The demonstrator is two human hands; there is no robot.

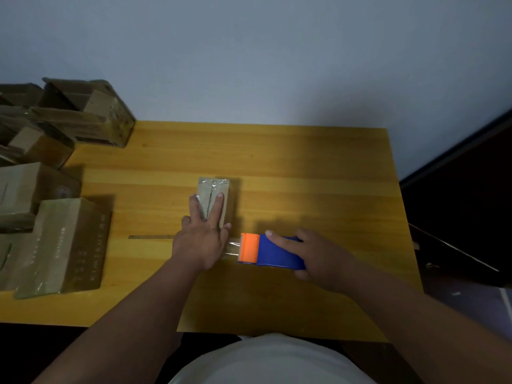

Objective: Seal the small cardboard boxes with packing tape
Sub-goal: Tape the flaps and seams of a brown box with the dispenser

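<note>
Taping is underway: left hand [200, 237] presses flat on the box [214, 199] at frame centre, right hand [313, 254] grips the dispenser [273, 249]; next, probably cutting the tape.

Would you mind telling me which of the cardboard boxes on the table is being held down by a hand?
The small box alone at the table's middle, under the left hand; the other boxes sit untouched at the left edge.
</note>
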